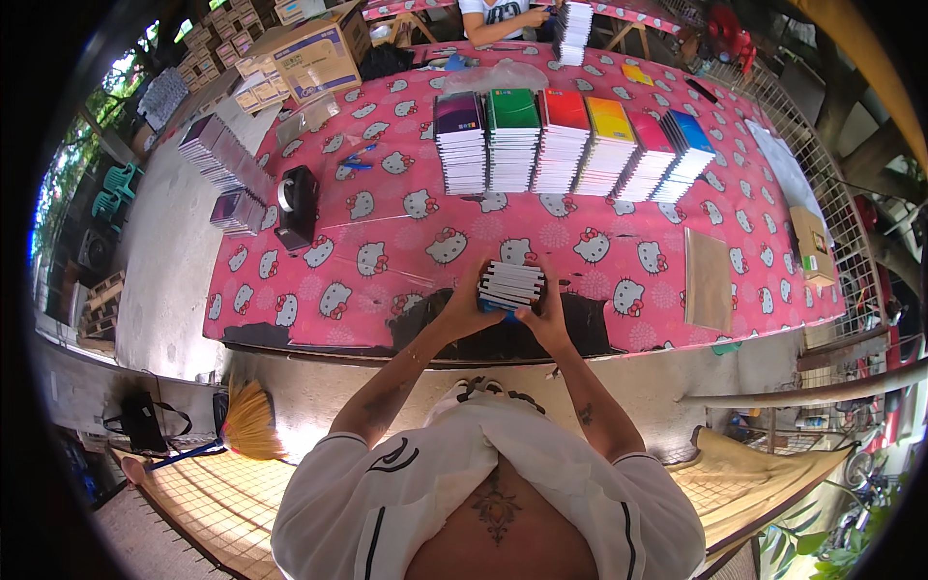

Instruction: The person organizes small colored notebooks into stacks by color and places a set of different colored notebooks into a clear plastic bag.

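Note:
Between my two hands, at the table's near edge, is a small stack of notebooks (pixel 512 284) with white page edges and dark spine strips. A bit of blue cover shows at its bottom. My left hand (pixel 469 307) is closed round the stack's left side, and my right hand (pixel 549 314) grips its right side with the thumb at the near edge. Beyond them stand several tall stacks in a row: purple notebooks (pixel 458 116), green notebooks (pixel 513 111), red notebooks (pixel 565 111), yellow notebooks (pixel 610 121), pink notebooks (pixel 652 133) and blue notebooks (pixel 689 131).
A pink patterned cloth (pixel 387 227) covers the table. On its left are a black case (pixel 298 208), blue scissors (pixel 359 159) and more notebook stacks (pixel 217 155). A brown board (pixel 709 280) lies right, near a small carton (pixel 812 246). Another person (pixel 498 21) sits across the far side.

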The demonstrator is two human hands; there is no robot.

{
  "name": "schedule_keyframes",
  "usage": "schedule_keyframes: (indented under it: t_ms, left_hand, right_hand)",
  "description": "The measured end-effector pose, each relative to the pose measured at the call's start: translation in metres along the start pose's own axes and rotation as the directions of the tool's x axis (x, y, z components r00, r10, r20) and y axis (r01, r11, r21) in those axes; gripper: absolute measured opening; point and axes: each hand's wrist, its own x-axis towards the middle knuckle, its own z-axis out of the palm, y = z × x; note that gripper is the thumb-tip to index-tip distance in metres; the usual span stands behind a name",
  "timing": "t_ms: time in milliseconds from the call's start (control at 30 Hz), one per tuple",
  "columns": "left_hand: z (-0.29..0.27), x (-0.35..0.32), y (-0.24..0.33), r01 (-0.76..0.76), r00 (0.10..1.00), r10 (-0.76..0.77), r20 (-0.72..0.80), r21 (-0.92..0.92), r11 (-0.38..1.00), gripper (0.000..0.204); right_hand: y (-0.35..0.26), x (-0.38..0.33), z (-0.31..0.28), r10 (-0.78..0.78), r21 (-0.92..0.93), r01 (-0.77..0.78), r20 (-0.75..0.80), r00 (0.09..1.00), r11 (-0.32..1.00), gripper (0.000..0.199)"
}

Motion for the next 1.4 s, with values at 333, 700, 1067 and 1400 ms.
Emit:
schedule_keyframes:
  t_ms: [333,700,1067,1400]
  left_hand:
    - [0.019,-0.027,0.04,-0.177,0.934,0.329,-0.142,0.614,0.769,0.053]
    - [0.025,-0.011,0.087,-0.317,0.931,0.014,0.366,0.787,0.529,0.031]
    - [-0.001,-0.043,-0.002,0.395,0.919,-0.394,-0.027,0.075,0.916,0.036]
    - [0.005,-0.009,-0.002,0.289,0.957,-0.286,0.051,-0.075,0.954,0.076]
  right_hand:
    - [-0.007,0.014,-0.032,0.259,0.037,-0.26,0.047,0.965,0.965,0.045]
    - [-0.013,0.027,-0.039,0.324,0.021,-0.327,0.092,0.942,0.945,0.046]
    - [0.007,0.028,-0.051,0.281,0.109,-0.294,0.123,0.952,0.949,0.081]
    - [-0.005,0.003,-0.014,0.1,-0.049,-0.096,0.093,0.991,0.994,0.109]
